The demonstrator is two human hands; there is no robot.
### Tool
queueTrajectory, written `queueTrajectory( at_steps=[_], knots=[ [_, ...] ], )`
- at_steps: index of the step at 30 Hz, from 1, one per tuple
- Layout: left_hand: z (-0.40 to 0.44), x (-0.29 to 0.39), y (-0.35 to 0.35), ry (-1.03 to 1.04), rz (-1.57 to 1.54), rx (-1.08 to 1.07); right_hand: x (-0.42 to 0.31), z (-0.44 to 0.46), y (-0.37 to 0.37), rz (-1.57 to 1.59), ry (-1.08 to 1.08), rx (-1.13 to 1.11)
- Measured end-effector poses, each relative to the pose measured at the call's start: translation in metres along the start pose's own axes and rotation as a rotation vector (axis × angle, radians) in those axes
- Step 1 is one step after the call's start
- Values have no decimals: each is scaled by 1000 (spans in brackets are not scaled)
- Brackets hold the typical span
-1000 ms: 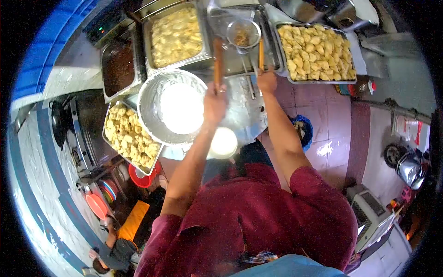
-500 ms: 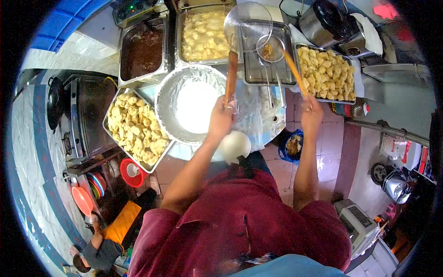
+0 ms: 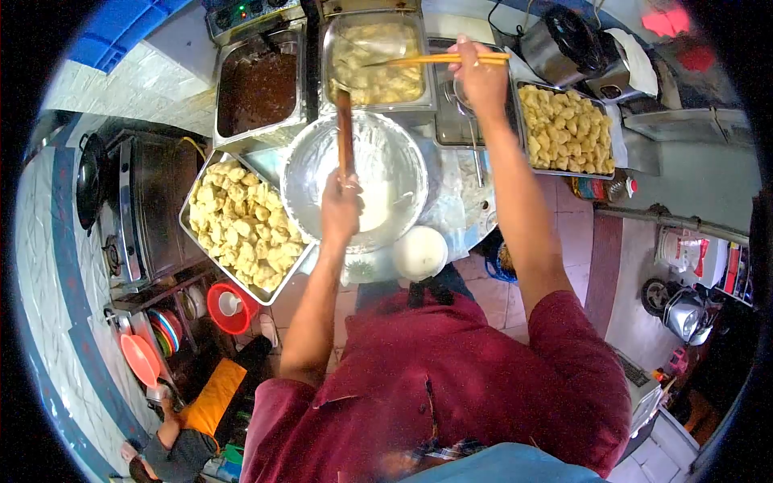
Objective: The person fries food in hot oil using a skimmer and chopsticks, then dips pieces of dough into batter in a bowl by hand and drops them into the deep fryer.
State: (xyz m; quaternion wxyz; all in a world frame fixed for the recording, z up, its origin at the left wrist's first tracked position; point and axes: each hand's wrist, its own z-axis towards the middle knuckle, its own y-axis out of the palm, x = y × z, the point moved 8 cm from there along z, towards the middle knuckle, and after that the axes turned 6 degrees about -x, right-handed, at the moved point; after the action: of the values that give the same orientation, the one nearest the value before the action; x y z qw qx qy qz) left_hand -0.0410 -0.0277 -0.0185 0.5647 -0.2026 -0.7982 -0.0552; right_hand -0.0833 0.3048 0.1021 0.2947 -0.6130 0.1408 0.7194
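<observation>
My left hand (image 3: 341,205) is closed around the wooden handle (image 3: 345,145) of a round mesh skimmer, above the big metal bowl (image 3: 294,197) of white batter. The skimmer's mesh reaches over the fryer vat (image 3: 429,76); its outline is hard to make out there. In the vat, pale yellow fried pieces (image 3: 378,40) float in oil. Closed on long wooden chopsticks (image 3: 439,58), my right hand (image 3: 481,84) is above the dark tray right of the vat. The chopstick tips point left over the oil; whether they touch a piece, I cannot tell.
Coated pieces fill a tray (image 3: 241,225) at the left, and more fill another tray (image 3: 564,129) at the right. A second vat (image 3: 258,92) holds dark brown oil. Near my body stands a white round container (image 3: 420,253). A person (image 3: 181,431) is at the lower left.
My left hand has moved left, bringing the skimmer from above the dark tray to the fryer vat. My right hand has risen forward and left, swinging the chopsticks from the small strainer over the oil.
</observation>
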Motion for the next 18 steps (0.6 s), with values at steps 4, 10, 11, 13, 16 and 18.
queueTrajectory(
  at_steps=[4,10,11,13,16,18],
  knots=[
    [48,27,-51,212,401,112,-7,7,3,-379,95,-190],
    [85,48,-42,233,680,139,39,22,41,-777,-92,-194],
    [92,42,-38,239,656,151,58,26,44,-719,-83,-179],
    [95,29,-31,200,699,114,86,33,45,-651,-57,-148],
    [89,16,-29,128,654,69,109,37,35,-638,41,10],
    [73,17,-30,187,588,93,106,39,38,-606,-12,-5]
  ],
)
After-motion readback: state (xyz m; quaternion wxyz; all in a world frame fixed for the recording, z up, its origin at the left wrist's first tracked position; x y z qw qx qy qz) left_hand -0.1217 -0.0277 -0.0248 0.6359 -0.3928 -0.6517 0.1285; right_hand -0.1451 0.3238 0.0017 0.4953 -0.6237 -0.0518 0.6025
